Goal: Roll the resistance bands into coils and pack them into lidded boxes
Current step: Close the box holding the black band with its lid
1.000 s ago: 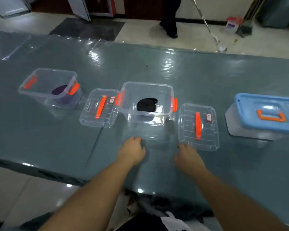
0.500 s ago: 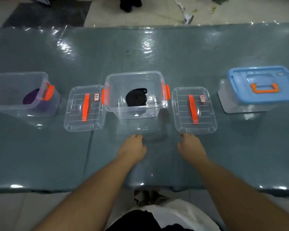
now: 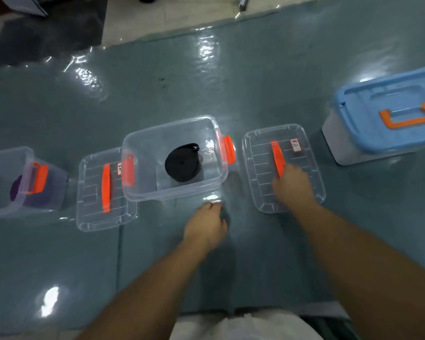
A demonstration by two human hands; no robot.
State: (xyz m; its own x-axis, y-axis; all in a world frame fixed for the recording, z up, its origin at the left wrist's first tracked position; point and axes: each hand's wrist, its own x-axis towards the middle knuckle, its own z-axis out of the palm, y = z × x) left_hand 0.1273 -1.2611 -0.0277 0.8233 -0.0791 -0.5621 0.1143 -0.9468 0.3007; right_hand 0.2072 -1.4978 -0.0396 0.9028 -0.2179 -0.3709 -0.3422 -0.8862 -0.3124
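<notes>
A coiled black resistance band [image 3: 182, 163] lies inside the open clear box [image 3: 138, 192] with orange latches at the table's middle. Its clear lid [image 3: 304, 143] with an orange handle [image 3: 276, 153] lies flat just right of the box. My right hand [image 3: 291, 186] is on this lid, covering the near end of the handle; its fingertips are hidden and blurred. My left hand [image 3: 206, 224] rests on the table just in front of the box with loosely curled fingers, holding nothing. A purple band [image 3: 16, 192] sits in a second clear box [image 3: 0, 207] at far left.
Another clear lid [image 3: 93, 217] with an orange handle lies between the two clear boxes. A closed box with a blue lid [image 3: 388, 114] stands at the right. The table [image 3: 59, 266] is covered in glossy grey-green sheeting, and its near edge is at my body.
My right hand has moved forward from the table onto the right lid, up to its orange handle. The left hand stays in front of the middle box. The camera has tilted and come closer.
</notes>
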